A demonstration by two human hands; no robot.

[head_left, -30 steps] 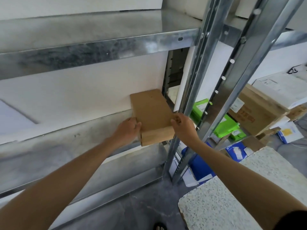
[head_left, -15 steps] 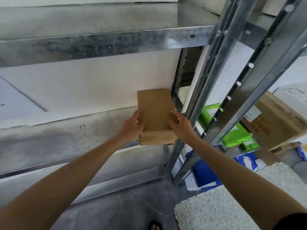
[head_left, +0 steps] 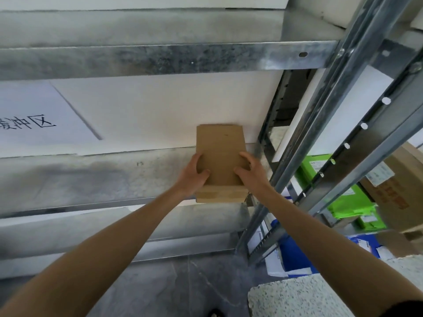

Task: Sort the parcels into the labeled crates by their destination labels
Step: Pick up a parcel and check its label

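Parcel (head_left: pixel 220 156): one flat brown cardboard box, plain top face up, lying lengthwise on the middle metal shelf (head_left: pixel 91 179) at its right end. Its far end reaches the white back panel (head_left: pixel 160 106) and its near end sits at the shelf's front lip. Left hand (head_left: pixel 194 177): grips the parcel's left side near the front corner, thumb laid on the top face, fingers curled against the edge. Right hand (head_left: pixel 251 175): grips the opposite side in the same way, thumb and fingers bent over the top face. Both forearms reach in from the lower corners of the view. Upper shelf (head_left: pixel 160 58): galvanised, directly above. White sheet (head_left: pixel 34 117): printed with large dark characters, flat against the back panel, well left of the parcel. Upright posts (head_left: pixel 320 133): slotted metal, just right of the parcel, dividing this bay from the next. Neighbouring bay, beyond the posts: green packets (head_left: pixel 343 202) with white labels, a large brown carton (head_left: pixel 398 197) beside them, and a blue bin (head_left: pixel 295 255) lower down with white-labelled items in it. Speckled slab (head_left: pixel 309 296): pale, bottom right corner. Floor (head_left: pixel 183 289): dark grey, below the shelving.
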